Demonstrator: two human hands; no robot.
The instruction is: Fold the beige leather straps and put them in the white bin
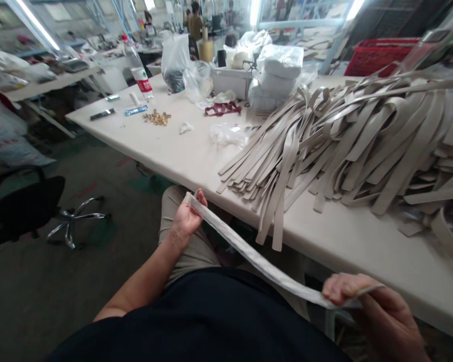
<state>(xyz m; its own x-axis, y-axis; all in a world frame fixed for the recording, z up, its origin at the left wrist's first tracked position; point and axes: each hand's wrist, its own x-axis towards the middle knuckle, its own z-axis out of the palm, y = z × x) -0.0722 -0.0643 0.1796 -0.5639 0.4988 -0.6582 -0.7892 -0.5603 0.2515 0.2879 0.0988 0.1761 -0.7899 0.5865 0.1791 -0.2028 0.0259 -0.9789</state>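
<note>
A pale strap [254, 259] stretches across my lap, its whitish side turned up. My left hand [189, 216] is closed on one end of it, near the table edge. Farther right and lower, my right hand [373, 301] grips the strap too, and part of it hangs below that hand. On the table beside me lies a big heap of beige straps [324, 146], several of their ends drooping over the front edge.
The cloth-covered table [166, 146] holds a pile of small gold metal pieces [157, 118], a bottle [140, 75], a dark red strap [222, 108] and wrapped white bundles [279, 70]. A red basket [381, 55] stands behind. An office chair [26, 201] is at left. People work far back.
</note>
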